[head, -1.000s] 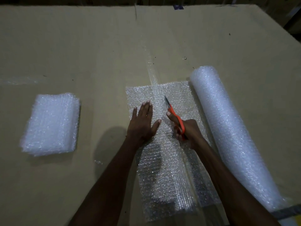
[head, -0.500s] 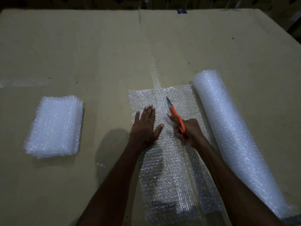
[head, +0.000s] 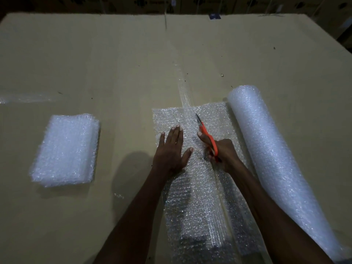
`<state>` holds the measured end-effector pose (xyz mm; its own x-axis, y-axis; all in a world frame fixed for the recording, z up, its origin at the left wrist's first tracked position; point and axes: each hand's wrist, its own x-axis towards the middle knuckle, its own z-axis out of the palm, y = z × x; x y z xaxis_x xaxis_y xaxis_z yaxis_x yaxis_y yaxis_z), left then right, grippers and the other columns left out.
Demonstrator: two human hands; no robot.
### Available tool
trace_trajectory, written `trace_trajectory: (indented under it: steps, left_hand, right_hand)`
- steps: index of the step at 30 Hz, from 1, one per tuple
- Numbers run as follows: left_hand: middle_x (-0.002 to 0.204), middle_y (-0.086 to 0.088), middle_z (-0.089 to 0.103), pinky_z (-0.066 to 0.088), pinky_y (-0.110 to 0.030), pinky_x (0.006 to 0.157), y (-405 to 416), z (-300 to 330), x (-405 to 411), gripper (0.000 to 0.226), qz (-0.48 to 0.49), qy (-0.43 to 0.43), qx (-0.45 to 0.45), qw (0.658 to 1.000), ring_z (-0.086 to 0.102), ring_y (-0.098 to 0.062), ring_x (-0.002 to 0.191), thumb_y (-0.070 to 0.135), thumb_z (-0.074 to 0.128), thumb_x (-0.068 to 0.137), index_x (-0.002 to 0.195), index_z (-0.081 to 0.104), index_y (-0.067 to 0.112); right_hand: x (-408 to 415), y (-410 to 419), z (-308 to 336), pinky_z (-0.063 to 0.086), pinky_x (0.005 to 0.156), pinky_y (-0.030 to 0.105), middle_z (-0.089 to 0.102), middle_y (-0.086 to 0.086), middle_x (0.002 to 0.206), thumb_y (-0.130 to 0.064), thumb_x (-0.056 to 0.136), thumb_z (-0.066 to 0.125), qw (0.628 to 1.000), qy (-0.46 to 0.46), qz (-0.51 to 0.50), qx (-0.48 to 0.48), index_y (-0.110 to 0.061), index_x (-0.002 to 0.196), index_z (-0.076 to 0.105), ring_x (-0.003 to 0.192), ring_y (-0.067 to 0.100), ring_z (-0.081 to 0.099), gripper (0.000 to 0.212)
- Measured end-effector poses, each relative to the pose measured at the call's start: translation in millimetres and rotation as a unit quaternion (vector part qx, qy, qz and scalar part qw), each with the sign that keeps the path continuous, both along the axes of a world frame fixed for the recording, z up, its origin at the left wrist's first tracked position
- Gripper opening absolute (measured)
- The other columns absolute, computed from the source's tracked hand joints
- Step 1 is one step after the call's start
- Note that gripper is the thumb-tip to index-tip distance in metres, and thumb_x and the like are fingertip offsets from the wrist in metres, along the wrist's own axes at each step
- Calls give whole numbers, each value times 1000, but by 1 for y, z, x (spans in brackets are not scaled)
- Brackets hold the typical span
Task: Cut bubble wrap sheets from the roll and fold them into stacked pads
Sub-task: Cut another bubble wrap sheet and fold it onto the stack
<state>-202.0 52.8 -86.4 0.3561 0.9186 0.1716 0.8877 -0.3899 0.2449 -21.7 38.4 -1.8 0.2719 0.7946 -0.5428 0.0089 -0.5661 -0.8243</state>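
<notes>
A bubble wrap roll (head: 270, 153) lies at the right, its unrolled sheet (head: 190, 206) spread flat leftward on the cardboard table (head: 114, 63). My left hand (head: 171, 149) presses flat on the sheet's left half, fingers straight. My right hand (head: 221, 151) grips orange-handled scissors (head: 206, 133), blades pointing away from me into the sheet near its far edge. A cut line runs down the sheet behind the scissors. A stack of folded bubble wrap pads (head: 66, 149) sits to the left.
Strips of clear tape (head: 185, 92) run along the cardboard seam beyond the sheet, and another strip (head: 24, 97) lies at the far left. Dark boxes (head: 171, 4) line the table's far edge.
The scissors have advanced a little farther up the sheet toward its far edge. My left hand stays flat on the wrap. The view has shifted slightly.
</notes>
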Motion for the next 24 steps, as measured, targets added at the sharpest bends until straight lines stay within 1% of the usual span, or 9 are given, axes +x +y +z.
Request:
trace_trajectory:
  steps: [2, 3, 6, 8, 12, 15, 18, 22, 24]
  left_hand:
    - [163, -15, 24, 13, -51, 123, 0, 0, 0, 77, -1, -2, 0, 1000, 20, -27, 152, 56, 27, 100, 154, 30, 1]
    - [163, -15, 23, 13, -51, 123, 0, 0, 0, 77, -1, -3, 0, 1000, 19, -27, 152, 57, 27, 100, 154, 30, 1]
    - [165, -13, 18, 11, -51, 124, 0, 0, 0, 77, -3, 3, -11, 1000, 14, -25, 153, 57, 26, 101, 156, 25, 3]
    - [165, -13, 17, 11, -51, 124, 1, 0, 0, 77, -2, 8, -14, 1000, 13, -25, 154, 57, 26, 101, 156, 24, 3]
    - [165, -14, 18, 10, -50, 124, 0, 0, 0, 76, -3, 3, -12, 1000, 13, -25, 153, 56, 28, 102, 156, 24, 2]
    - [164, -14, 21, 13, -51, 123, -1, 1, 0, 75, 0, -9, -6, 1000, 16, -25, 153, 55, 31, 102, 155, 27, 2]
    - [163, -14, 24, 13, -51, 123, -1, 0, 0, 75, -1, -18, 2, 1000, 18, -25, 152, 54, 32, 101, 154, 30, 2]
    - [163, -14, 24, 11, -49, 123, -1, 1, -1, 74, -1, -21, 8, 1000, 18, -25, 152, 55, 31, 101, 154, 31, 2]
    - [164, -13, 22, 10, -49, 124, -1, 1, -1, 75, -2, -21, 2, 1000, 17, -24, 153, 55, 31, 101, 154, 30, 2]
  right_hand:
    - [1, -2, 1, 41, 48, 27, 64, 18, 63, -53, 64, 92, 1000, 6, 1, 5, 10, 78, 72, 44, 19, 51, 67]
    - [1, -1, 2, 42, 48, 27, 64, 17, 63, -54, 65, 91, 1000, 5, 1, 7, 9, 77, 72, 44, 19, 52, 67]
    - [0, 5, 6, 46, 50, 26, 66, 14, 62, -60, 65, 88, 1000, -13, 15, 7, 0, 71, 73, 45, 18, 55, 61]
    - [-1, 10, 7, 47, 47, 24, 68, 13, 63, -61, 65, 87, 1000, -23, 20, 5, -3, 71, 72, 44, 17, 57, 61]
    - [-2, 11, 5, 44, 43, 20, 68, 16, 66, -53, 69, 88, 1000, -24, 13, 5, 2, 75, 72, 41, 15, 55, 57]
    - [-1, 11, 4, 46, 43, 22, 69, 15, 67, -56, 68, 88, 999, -30, 16, 1, 1, 76, 72, 43, 16, 57, 59]
    - [-4, 18, 6, 49, 46, 24, 69, 14, 67, -58, 67, 89, 1000, -20, 10, 9, 7, 86, 74, 47, 17, 59, 69]
    - [-7, 24, 5, 48, 45, 23, 67, 16, 69, -52, 69, 90, 1000, -15, 5, 15, 9, 91, 74, 46, 18, 56, 67]
    - [-6, 24, 3, 48, 46, 24, 68, 17, 68, -53, 67, 90, 1000, -25, 5, 11, 9, 89, 74, 47, 18, 57, 68]
